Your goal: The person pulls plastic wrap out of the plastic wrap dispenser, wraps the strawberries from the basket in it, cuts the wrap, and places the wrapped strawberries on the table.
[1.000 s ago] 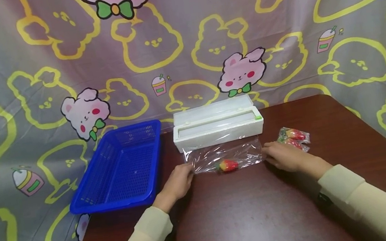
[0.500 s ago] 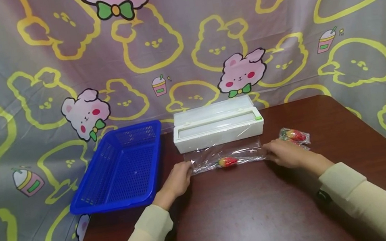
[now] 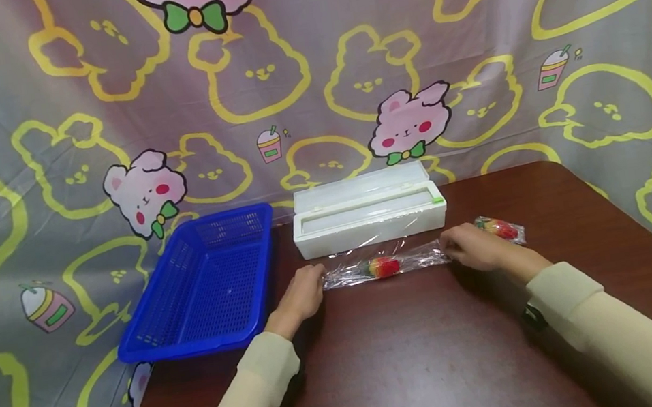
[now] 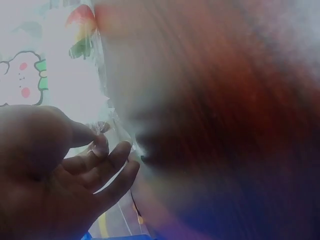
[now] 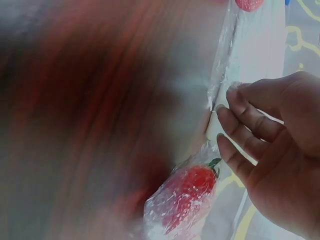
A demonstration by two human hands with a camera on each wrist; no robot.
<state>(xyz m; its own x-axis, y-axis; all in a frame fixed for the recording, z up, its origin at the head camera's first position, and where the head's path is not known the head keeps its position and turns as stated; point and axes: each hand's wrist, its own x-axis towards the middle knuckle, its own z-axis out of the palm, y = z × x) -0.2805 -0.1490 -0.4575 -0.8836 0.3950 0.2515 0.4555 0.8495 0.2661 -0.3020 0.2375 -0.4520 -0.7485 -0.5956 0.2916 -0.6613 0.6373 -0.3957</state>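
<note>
A red-and-yellow strawberry (image 3: 384, 267) with a green top lies inside a narrow folded strip of clear cling film (image 3: 422, 257) on the table. My left hand (image 3: 303, 294) pinches the strip's left end; in the left wrist view thumb and forefinger meet on the film, the other fingers loosely bent. My right hand (image 3: 473, 247) pinches the opposite end between thumb and forefinger, as the right wrist view shows. Beside that hand lie film-wrapped strawberries (image 3: 501, 228), partly hidden by it; one wrapped strawberry (image 5: 192, 192) shows close below the fingers in the right wrist view.
Just behind the strip stands a white cling film box (image 3: 369, 231) with its lid raised. A blue plastic basket (image 3: 190, 348) sits to the left. The brown table (image 3: 408, 358) ends at a patterned curtain (image 3: 307, 61) at the back.
The film has gone from a wide sheet to a narrow strip folded over the strawberry. Both hands have moved slightly away from the body, holding its ends.
</note>
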